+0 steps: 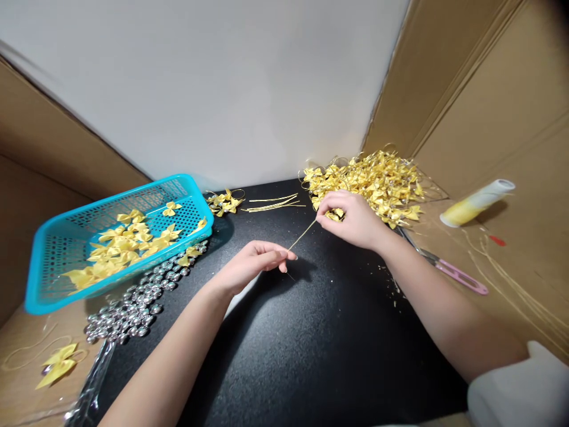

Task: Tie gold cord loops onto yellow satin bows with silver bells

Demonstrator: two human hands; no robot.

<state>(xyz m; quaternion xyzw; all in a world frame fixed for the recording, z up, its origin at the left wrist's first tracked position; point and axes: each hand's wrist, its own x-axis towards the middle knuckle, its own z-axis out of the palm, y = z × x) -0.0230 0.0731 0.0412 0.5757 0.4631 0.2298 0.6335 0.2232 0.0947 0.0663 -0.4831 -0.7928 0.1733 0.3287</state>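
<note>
A thin gold cord point(304, 233) runs taut and slanting between my two hands above the black work surface point(284, 356). My left hand point(258, 264) pinches its lower end, and a fine end pokes out below the fingertips. Higher up and to the right, my right hand point(351, 218) is closed on the other end, in front of a heap of yellow ribbon bows point(377, 178) with gold loops. Several straight gold cords point(273, 204) lie at the back of the surface. Beside them sits a small cluster of finished-looking bows point(226, 203).
On the left, a turquoise basket point(33, 273) holds yellow bows point(127, 240). Silver beads point(133, 308) spread along its near side. A lone bow point(60, 363) lies at lower left. To the right are pink-handled scissors point(460, 276), a yellow-and-white spool point(478, 203) and loose cords point(511, 284).
</note>
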